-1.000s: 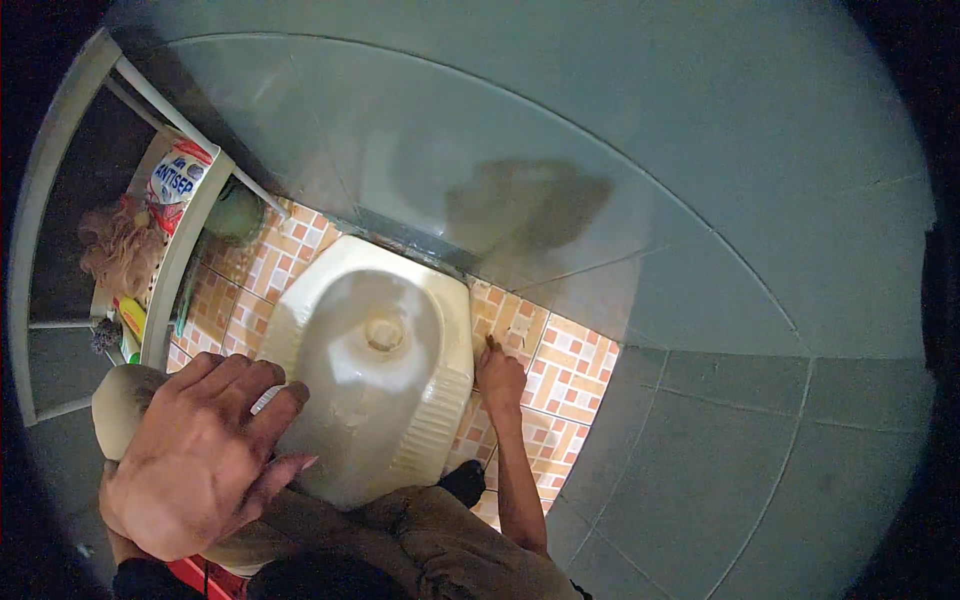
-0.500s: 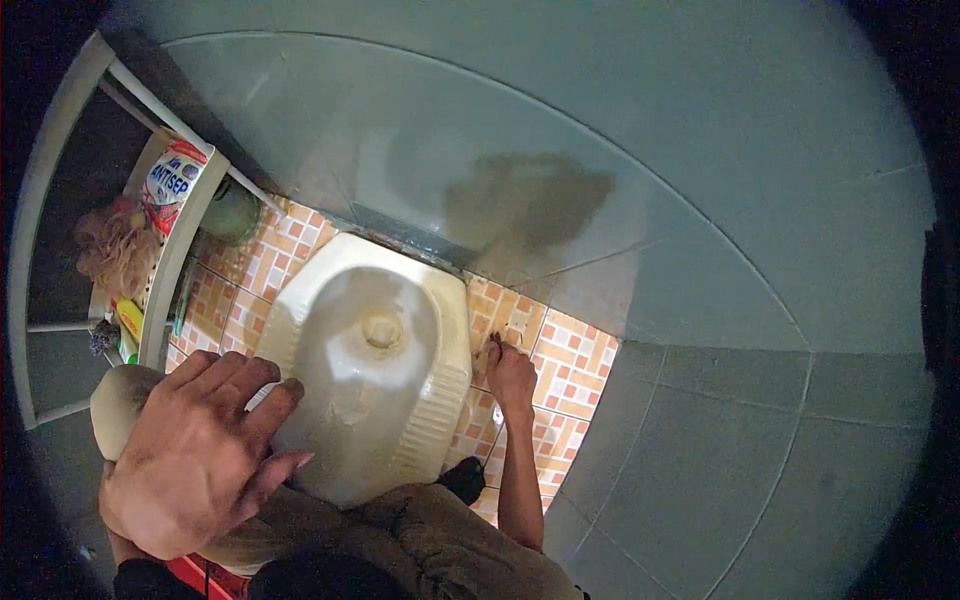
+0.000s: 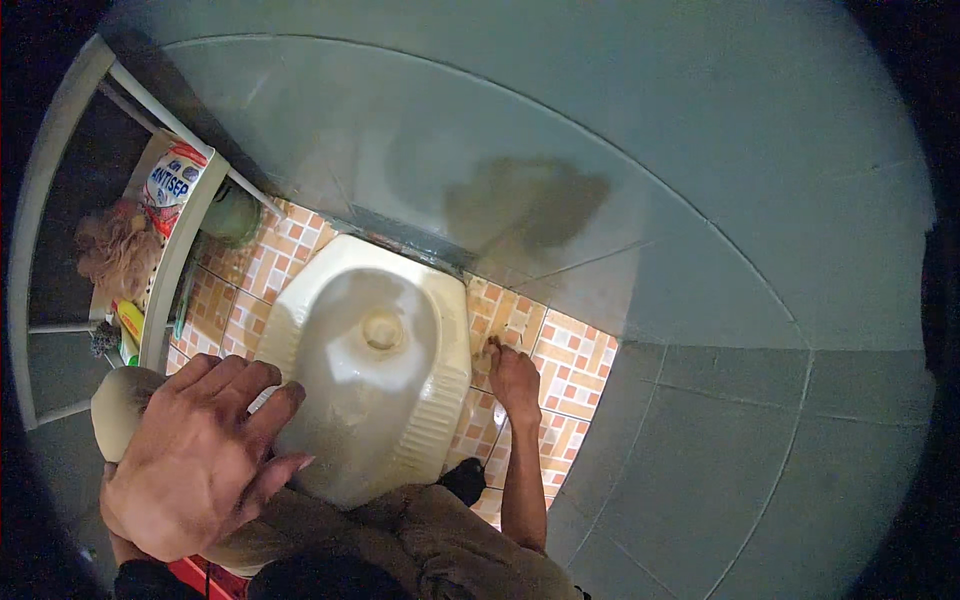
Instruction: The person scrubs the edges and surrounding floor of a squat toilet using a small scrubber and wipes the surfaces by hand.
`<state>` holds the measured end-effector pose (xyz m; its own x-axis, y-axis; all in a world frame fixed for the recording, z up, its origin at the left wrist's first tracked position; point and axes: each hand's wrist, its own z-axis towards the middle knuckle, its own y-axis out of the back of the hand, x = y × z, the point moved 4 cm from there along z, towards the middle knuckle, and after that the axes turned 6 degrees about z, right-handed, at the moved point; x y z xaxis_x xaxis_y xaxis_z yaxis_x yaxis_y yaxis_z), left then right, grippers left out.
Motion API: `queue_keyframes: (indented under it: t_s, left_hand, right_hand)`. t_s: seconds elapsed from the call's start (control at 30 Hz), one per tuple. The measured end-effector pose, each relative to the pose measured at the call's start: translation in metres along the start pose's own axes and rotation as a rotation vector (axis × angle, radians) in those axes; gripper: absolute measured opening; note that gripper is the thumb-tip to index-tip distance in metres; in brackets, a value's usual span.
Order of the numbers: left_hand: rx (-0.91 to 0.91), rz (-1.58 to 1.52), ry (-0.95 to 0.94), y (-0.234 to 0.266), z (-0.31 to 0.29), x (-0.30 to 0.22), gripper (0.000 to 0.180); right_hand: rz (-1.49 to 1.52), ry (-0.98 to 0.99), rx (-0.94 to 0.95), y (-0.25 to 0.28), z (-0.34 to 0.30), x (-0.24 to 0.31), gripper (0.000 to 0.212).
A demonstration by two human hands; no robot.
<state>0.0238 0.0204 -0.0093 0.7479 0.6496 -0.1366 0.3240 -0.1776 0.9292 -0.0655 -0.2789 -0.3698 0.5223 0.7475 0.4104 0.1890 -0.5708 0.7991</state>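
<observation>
Closest to the camera is the left hand (image 3: 200, 455), fingers spread wide, palm down, resting on a pale rounded thing (image 3: 120, 405) at the near-left edge of the floor. Could be a plastic jug or scoop, honestly can't tell in this light. The fingertips reach over toward the near-left rim of the squat toilet pan (image 3: 375, 365), though I can't say if they touch it.

Below that you get the person's bent knees in drab trousers (image 3: 430, 540), crouched right at the near end of the pan, with a dark shoe (image 3: 465, 478) just beside its near-right corner.

The right hand (image 3: 512, 375) is down on the orange and white floor tiles (image 3: 575, 365), just right of the pan's ribbed footrest. Its fingers are curled in close against the tile; if it's holding a rag or scrubber, the hand hides it.

The pan itself is cream, sits in the middle of the tiled strip, drain hole toward the far end.

Further back on the left, a white wire shelf (image 3: 185, 235) holds a pouch with a red and blue label (image 3: 170, 180) and a brown scrubby puff (image 3: 115, 250). Beyond everything, grey-green wall tiles (image 3: 600, 130).
</observation>
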Motion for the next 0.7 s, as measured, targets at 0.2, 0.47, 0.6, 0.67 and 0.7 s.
queue_keyframes:
  t_s: [0.2, 0.47, 0.6, 0.67, 0.7]
  left_hand:
    - [0.003, 0.003, 0.002, -0.001, 0.001, 0.000, 0.045]
    - [0.016, 0.025, -0.006, 0.001, 0.003, -0.001, 0.045]
    - [0.012, 0.014, 0.009, -0.001, 0.003, 0.001, 0.045]
    - [0.020, 0.017, 0.007, -0.002, 0.004, 0.001, 0.045]
    - [0.014, 0.010, 0.010, -0.003, 0.004, 0.002, 0.045]
  right_hand:
    - [0.191, 0.049, -0.140, 0.012, 0.028, 0.016, 0.042]
    - [0.254, 0.112, -0.119, -0.012, 0.099, 0.022, 0.043]
    - [0.255, 0.214, -0.151, -0.009, 0.102, 0.037, 0.042]
    - [0.179, 0.128, -0.194, -0.003, 0.095, 0.042, 0.040]
    - [0.178, 0.128, -0.191, -0.009, 0.098, 0.036, 0.040]
